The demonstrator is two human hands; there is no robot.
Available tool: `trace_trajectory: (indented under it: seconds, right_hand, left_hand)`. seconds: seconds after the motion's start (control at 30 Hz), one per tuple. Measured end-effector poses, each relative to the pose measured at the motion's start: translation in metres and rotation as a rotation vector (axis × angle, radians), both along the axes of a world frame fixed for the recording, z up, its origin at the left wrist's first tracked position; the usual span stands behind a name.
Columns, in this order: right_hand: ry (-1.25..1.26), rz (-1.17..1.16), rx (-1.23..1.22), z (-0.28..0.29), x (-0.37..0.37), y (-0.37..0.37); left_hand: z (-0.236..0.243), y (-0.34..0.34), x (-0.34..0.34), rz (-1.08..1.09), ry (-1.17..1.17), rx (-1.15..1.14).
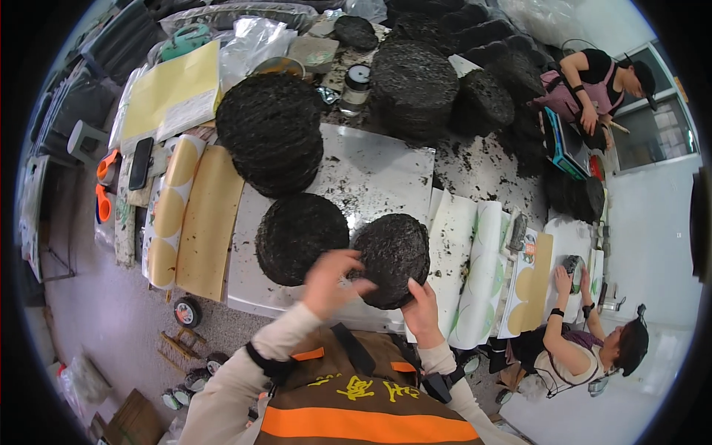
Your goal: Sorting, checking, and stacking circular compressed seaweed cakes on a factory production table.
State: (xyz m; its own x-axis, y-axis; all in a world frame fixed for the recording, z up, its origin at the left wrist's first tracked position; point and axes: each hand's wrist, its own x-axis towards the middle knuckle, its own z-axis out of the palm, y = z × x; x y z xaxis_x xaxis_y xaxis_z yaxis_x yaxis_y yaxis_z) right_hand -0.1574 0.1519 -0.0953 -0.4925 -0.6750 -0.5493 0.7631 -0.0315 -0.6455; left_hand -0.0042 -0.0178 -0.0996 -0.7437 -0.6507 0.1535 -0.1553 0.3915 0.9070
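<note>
Right grip point(423, 313) holds a dark disc point(393, 256) — left grip point(328, 283) slants inward.

Workshop: stacked dark discs point(393, 252), co-workers point(575, 354)

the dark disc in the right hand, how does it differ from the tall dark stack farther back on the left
Hold: the dark disc is gripped at its edge by the right hand; the tall stack is untouched.
Thickness: the tall stack shows a deep, layered side, the dark disc far less edge.
Place: the dark disc is nearer the person than the tall stack.
Shared: both are blackish, roundish and rough.
</note>
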Motion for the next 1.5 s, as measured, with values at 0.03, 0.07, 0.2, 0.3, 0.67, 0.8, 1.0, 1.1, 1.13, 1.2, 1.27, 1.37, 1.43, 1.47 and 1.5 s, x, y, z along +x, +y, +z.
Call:
trace_trajectory:
  seconds: [0.03, 0.07, 0.2, 0.3, 0.67, 0.8, 1.0, 1.1, 1.13, 1.2, 1.27, 1.37, 1.43, 1.47, 1.5]
  right_hand:
    - [0.063, 0.041, 0.005, 0.001, 0.006, 0.001]
    - [0.122, 0.098, 0.037, -0.007, 0.012, 0.009]
    - [0.052, 0.004, 0.003, 0.015, 0.017, -0.004]
    - [0.084, -0.007, 0.043, 0.020, 0.020, -0.006]
    - [0.003, -0.223, -0.044, 0.026, -0.026, 0.018]
    - [-0.034, -0.276, -0.065, 0.032, -0.028, 0.022]
    - [1.468, 0.199, 0.364, 0.072, -0.006, -0.008]
    - [1.893, 0.538, 0.263, 0.060, 0.008, -0.034]
    - [1.896, 0.531, 0.269, 0.051, 0.011, -0.033]
    - [1.892, 0.613, 0.295, 0.040, 0.017, -0.030]
    - [1.845, 0.598, 0.266, 0.045, 0.014, -0.029]
    - [1.793, 0.603, 0.244, 0.049, 0.014, -0.031]
    - [1.800, 0.628, 0.243, 0.047, 0.013, -0.031]
    - [1.808, 0.650, 0.244, 0.044, 0.013, -0.030]
    - [1.816, 0.675, 0.241, 0.041, 0.015, -0.031]
  left_hand:
    - [0.016, 0.018, -0.018, -0.103, 0.025, 0.121]
    - [0.024, 0.031, -0.027, -0.105, -0.048, 0.092]
    - [0.018, 0.015, -0.017, -0.152, -0.033, 0.216]
    - [0.017, 0.009, -0.005, -0.134, -0.054, 0.471]
    - [-0.029, -0.070, 0.053, 0.487, 0.487, 1.189]
    - [-0.022, -0.066, 0.045, 0.438, 0.485, 1.281]
    - [-0.034, -0.045, 0.028, 0.369, 0.430, 1.287]
    - [-0.025, -0.030, 0.018, 0.260, 0.486, 1.435]
    - [-0.023, -0.026, 0.016, 0.292, 0.488, 1.463]
    - [-0.017, -0.025, 0.012, 0.294, 0.464, 1.460]
    - [-0.013, -0.023, 0.011, 0.315, 0.446, 1.454]
    - [-0.009, -0.024, 0.015, 0.307, 0.533, 1.538]
    - [0.001, -0.025, 0.014, 0.281, 0.547, 1.584]
    - [0.007, -0.026, 0.014, 0.291, 0.552, 1.582]
    - [0.015, -0.027, 0.013, 0.278, 0.581, 1.615]
